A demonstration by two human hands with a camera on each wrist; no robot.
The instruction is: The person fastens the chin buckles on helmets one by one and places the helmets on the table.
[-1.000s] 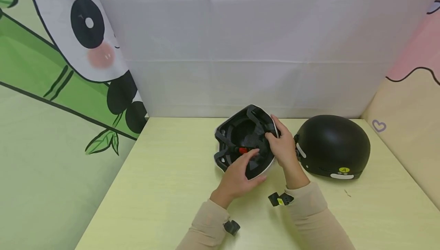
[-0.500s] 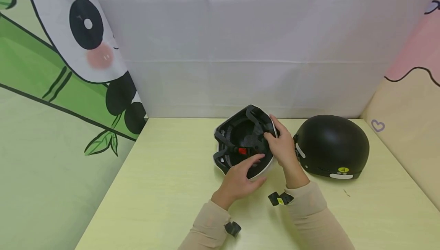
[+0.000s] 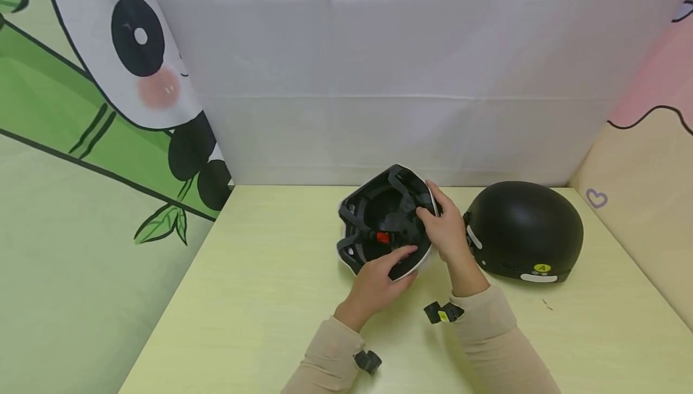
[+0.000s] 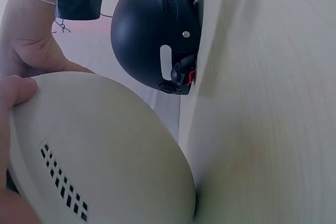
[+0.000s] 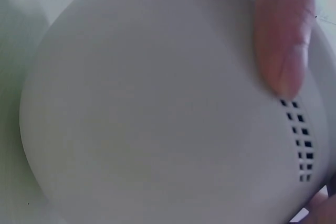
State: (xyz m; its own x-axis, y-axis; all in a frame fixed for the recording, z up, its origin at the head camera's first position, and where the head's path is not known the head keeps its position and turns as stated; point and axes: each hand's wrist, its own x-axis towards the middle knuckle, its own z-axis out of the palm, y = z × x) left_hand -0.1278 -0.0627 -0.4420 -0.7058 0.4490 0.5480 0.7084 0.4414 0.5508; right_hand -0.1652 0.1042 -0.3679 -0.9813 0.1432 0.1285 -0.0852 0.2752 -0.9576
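A white helmet (image 3: pixel 368 201) with a black lining lies tipped on its shell in the head view, its hollow side facing me. Across the hollow run dark straps with a red buckle (image 3: pixel 383 237). My left hand (image 3: pixel 375 284) holds the near rim, fingers inside and thumb outside. At the right rim my right hand (image 3: pixel 446 228) grips with the thumb inside; in the right wrist view one of its fingers (image 5: pixel 286 51) lies on the white shell beside a row of vent holes. The left wrist view shows the smooth outer shell (image 4: pixel 115 145) with its vents.
A black helmet (image 3: pixel 525 231) with a yellow round sticker stands dome-up on the pale yellow table (image 3: pixel 243 298), just right of my right hand. Behind the table hangs a white cloth (image 3: pixel 379 81). Printed panels rise at the left and right.
My left fingers have slid slightly down from the straps toward the near rim, and the left thumb has closed in against the shell. The right hand keeps its hold.
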